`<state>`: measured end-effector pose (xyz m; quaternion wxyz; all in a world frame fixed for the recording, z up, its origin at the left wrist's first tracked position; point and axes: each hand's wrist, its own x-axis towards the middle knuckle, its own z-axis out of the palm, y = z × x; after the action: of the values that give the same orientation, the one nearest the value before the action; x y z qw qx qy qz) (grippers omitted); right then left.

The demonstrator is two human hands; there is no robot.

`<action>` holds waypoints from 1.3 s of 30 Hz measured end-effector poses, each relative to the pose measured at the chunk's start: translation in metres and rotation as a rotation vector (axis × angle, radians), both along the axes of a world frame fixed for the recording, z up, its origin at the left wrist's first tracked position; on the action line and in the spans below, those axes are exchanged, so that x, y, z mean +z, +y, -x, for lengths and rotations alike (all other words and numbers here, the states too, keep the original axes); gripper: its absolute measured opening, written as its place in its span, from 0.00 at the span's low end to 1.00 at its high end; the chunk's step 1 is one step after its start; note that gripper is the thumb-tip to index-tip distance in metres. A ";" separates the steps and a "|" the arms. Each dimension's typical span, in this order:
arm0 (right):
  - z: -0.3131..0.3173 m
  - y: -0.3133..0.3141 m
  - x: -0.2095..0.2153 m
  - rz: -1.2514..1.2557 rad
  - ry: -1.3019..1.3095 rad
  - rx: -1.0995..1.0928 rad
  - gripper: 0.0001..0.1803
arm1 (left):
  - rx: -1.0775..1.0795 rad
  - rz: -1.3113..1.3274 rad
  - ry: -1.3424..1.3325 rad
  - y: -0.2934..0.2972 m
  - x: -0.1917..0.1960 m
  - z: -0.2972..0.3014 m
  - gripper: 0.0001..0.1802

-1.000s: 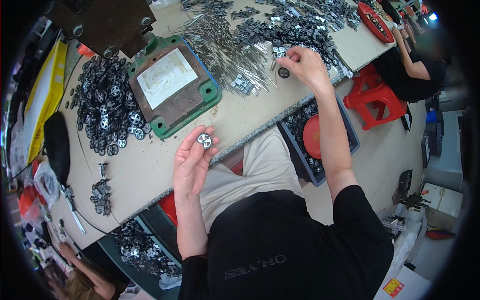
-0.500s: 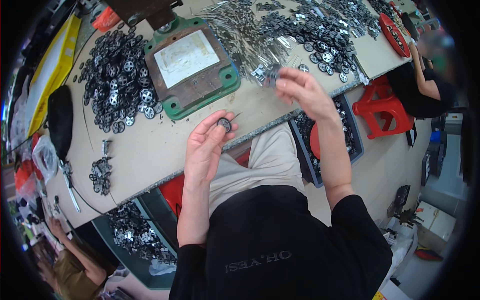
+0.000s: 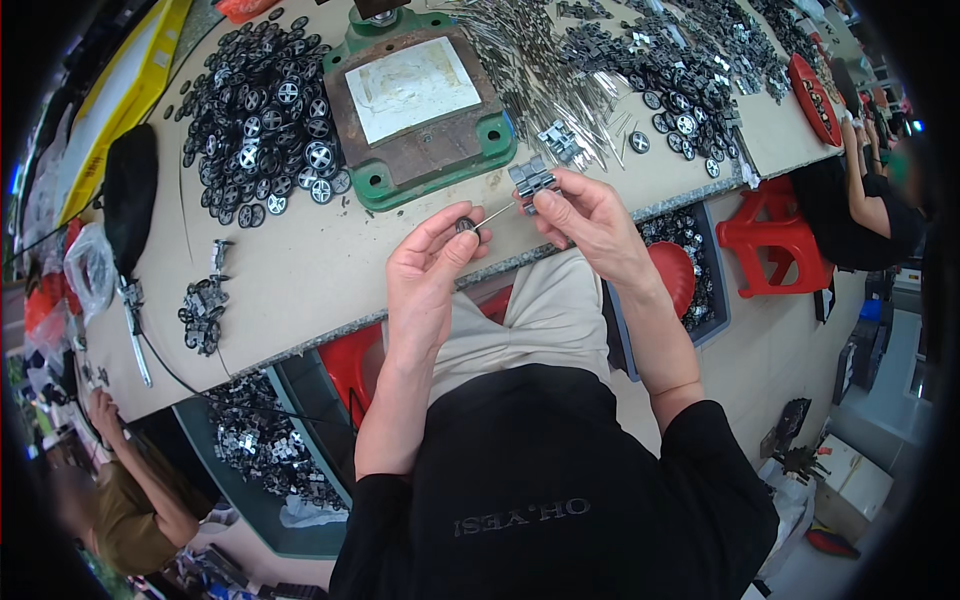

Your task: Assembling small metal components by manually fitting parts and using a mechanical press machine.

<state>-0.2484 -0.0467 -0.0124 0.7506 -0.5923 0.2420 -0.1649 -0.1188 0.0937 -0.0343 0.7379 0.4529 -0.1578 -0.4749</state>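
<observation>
My left hand pinches a small black toy wheel between thumb and fingers. A thin metal axle rod sticks out of the wheel toward my right. In my right hand is a small grey-black plastic block part, gripped by thumb and fingers; its exact kind is unclear. The rod's free end points at the underside of this part; whether they touch I cannot tell. Both hands are over the table's near edge, in front of a green-based press with a white plate.
Left of the press lies a heap of black wheels. Behind are loose metal rods and piled grey parts. Parts bins stand below the table edge, and a red stool is at right. Other people sit on both sides.
My right hand has come left and down with the grey-black part, close to the rod. My left hand has moved slightly right, still pinching the wheel. The view has shifted a little.
</observation>
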 end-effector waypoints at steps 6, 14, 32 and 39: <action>-0.003 0.004 0.007 0.065 -0.014 -0.017 0.09 | 0.004 0.011 -0.004 0.000 -0.002 -0.001 0.18; 0.001 0.002 0.003 0.224 0.081 0.004 0.09 | 0.036 -0.008 -0.016 0.000 -0.001 0.000 0.17; -0.006 0.025 -0.001 0.694 0.082 0.017 0.07 | 0.071 0.010 -0.051 -0.002 -0.002 0.013 0.20; -0.002 0.027 0.010 0.862 0.074 -0.030 0.17 | -0.110 0.034 0.018 -0.007 0.001 -0.004 0.23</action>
<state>-0.2466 -0.0200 -0.0023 0.4228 -0.8536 0.1865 -0.2403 -0.1147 0.0870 -0.0336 0.7196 0.4266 -0.1840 -0.5161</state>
